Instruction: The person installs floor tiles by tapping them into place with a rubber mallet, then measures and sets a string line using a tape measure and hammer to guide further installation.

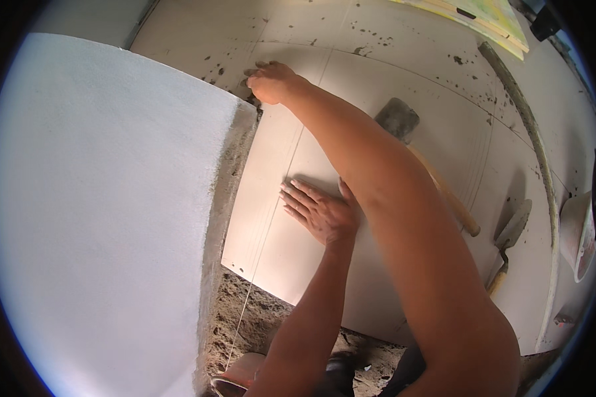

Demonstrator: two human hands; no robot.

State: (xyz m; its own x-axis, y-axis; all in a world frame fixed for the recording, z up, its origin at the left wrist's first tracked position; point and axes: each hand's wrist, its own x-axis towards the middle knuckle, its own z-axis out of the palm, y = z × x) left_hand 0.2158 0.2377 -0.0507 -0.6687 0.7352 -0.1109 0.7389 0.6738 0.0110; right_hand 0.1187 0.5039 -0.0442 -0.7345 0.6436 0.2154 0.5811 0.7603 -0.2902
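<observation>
My left hand (321, 212) lies flat on a large cream floor tile (245, 231), its fingers spread and pointing at the wall. Close to its fingertips runs a thin taut string (248, 298). My right arm crosses over the tiles, and the right hand (271, 83) is bent down at the wall's end corner, near dark mortar crumbs (220, 71). Its fingers are curled; whatever they may hold is hidden. Partly behind the right arm rests a mallet with a dark head (397, 119) and a wooden handle.
A white wall (112, 198) with a rough grey edge stands at left. To the right lie a pointed trowel (514, 226), a long, curved-looking strip (526, 119) and a pale bucket (579, 231). Rough mortar (245, 311) borders the tile's near edge, beside a reddish container (242, 370).
</observation>
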